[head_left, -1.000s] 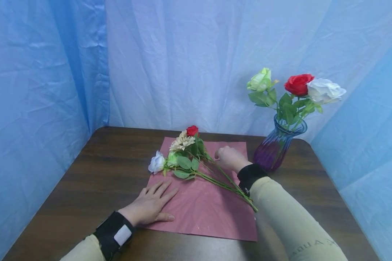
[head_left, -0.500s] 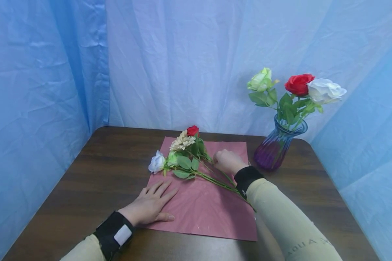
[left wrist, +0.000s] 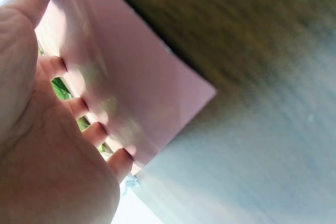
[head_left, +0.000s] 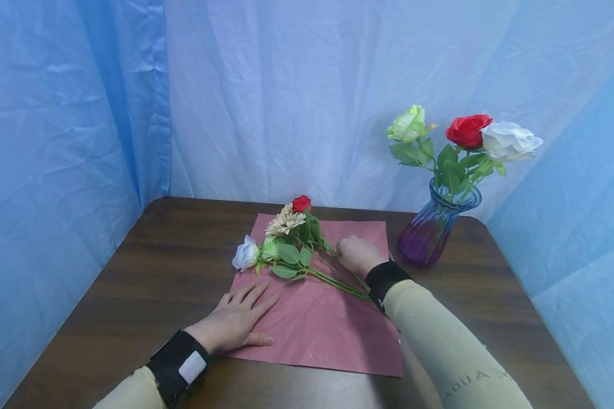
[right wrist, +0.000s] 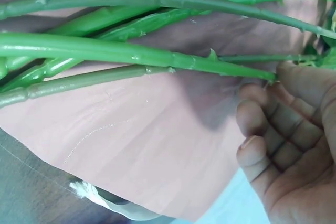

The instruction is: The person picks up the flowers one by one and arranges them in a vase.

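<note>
A sheet of pink wrapping paper [head_left: 312,341] lies on the dark wooden table. Across it rest several artificial flowers: a red rose [head_left: 301,204], a cream daisy-like flower [head_left: 285,221], a white rose [head_left: 245,254] and a pale green bloom [head_left: 270,249]. Their green stems [head_left: 332,282] run together toward the lower right, partly hidden by the right sleeve. My left hand [head_left: 230,322] lies flat on the paper's left edge with fingers spread. Below the leaves, my right hand [head_left: 359,255] pinches one green stem [right wrist: 121,50] between thumb and forefinger, as the right wrist view shows.
A blue-purple glass vase [head_left: 430,236] holding a green, a red and a white rose stands at the back right. Blue-white curtains [head_left: 266,102] hang behind and at both sides of the table. Beside the paper, a pale ribbon-like strip [right wrist: 113,205] shows in the right wrist view.
My right hand has shifted slightly nearer at the stems, and its sleeve now covers more of the stem ends. The left hand stays where it was.
</note>
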`<state>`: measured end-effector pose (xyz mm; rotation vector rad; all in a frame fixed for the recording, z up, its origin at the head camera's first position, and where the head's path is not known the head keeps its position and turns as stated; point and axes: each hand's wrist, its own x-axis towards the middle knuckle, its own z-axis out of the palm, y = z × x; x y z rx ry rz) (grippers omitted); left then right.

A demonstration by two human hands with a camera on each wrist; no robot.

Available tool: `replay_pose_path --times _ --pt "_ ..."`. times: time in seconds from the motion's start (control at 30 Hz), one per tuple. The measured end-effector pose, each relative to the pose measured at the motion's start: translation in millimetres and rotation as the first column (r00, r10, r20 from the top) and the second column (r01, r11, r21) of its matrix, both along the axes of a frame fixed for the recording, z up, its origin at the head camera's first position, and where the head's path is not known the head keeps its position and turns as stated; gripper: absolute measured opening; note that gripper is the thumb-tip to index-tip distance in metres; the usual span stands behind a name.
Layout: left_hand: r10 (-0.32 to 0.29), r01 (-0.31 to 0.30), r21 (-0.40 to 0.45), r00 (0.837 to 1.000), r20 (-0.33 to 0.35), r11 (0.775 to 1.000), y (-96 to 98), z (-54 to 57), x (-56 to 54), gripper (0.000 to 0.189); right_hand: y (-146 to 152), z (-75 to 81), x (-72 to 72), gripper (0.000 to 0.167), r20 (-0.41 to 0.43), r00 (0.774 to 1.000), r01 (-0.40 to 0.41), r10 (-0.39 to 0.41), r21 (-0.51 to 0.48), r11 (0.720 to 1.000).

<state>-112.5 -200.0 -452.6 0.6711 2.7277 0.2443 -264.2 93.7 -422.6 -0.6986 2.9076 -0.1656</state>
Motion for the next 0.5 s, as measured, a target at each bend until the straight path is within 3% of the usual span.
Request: replay_pose_path --times 0.5 --pt "0.0 0.0 0.006 1.0 0.001 1.0 0.8 1.6 0.5 0.089 -6.7 -2.5 2.1 0.025 0.001 0.998 0.065 -0.065 -0.003 0.998"
